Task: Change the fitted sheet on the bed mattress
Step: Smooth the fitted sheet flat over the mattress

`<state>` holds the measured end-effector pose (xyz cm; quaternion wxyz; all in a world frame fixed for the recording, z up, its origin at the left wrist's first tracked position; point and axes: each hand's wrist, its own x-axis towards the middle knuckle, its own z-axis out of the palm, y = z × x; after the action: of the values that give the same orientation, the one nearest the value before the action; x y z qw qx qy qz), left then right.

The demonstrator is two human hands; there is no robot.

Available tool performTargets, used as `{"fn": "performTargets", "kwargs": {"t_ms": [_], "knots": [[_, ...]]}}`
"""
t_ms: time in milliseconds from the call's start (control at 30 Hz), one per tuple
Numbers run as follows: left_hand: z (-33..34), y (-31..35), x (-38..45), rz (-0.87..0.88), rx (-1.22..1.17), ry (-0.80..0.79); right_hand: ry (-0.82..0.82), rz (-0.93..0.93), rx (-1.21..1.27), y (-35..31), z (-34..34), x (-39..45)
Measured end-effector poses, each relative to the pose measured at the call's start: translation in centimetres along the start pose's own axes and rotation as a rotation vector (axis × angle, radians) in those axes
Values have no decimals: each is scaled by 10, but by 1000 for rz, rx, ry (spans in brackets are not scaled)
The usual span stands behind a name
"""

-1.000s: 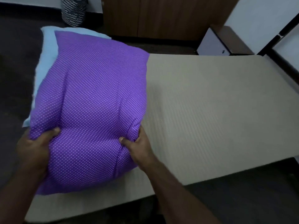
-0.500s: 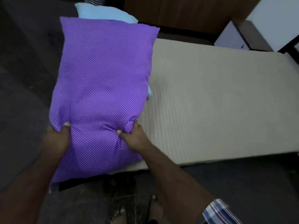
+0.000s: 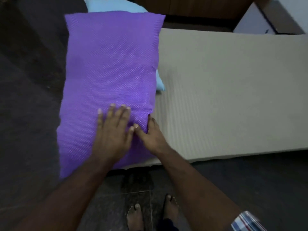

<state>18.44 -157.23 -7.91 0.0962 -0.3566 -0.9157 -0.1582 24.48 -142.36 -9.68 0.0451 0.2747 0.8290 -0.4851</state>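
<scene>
purple pillow (image 3: 110,77) lies at left end of bare mattress (image 3: 225,90), near corner overhanging floor (image 3: 25,114). blue pillow (image 3: 115,5) under it, showing past far edge and right side. left hand (image 3: 113,130) flat on purple pillow, fingers spread, grip wide, holding nothing. right hand (image 3: 150,133) at pillow's right edge, thumb on top, fingers tucked beneath, grip pinching cover. no sheet on mattress. bare feet (image 3: 150,212) on floor below. striped sleeve (image 3: 246,222) at lower right.
</scene>
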Motion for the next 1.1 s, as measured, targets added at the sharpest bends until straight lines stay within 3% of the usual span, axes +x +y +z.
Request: {"fn": "performTargets", "kwargs": {"t_ms": [67,167,367,500,633,700,867,967,1033,1100], "knots": [[13,36,12,114,-130,-33,14,-23,2,16,-17,-6],[41,80,17,149,-301,-103,107,-12,-86,56,-47,-12],[113,145,18,43,-393,-440,146,-35,-439,149,-78,-5],[166,159,20,-12,-150,-499,137,-110,-578,190,-87,11],[204,169,32,-223,77,-534,109,-259,-660,242,-96,31],[227,193,36,-226,155,-554,148,-269,-682,270,-123,37],[279,296,72,-53,105,-502,242,-149,-789,340,-228,44],[284,321,87,144,60,-586,252,80,-865,382,-303,53],[280,298,100,70,92,-566,344,276,-848,395,-339,63],[276,260,113,-116,161,-523,442,337,-824,385,-344,78]]}}
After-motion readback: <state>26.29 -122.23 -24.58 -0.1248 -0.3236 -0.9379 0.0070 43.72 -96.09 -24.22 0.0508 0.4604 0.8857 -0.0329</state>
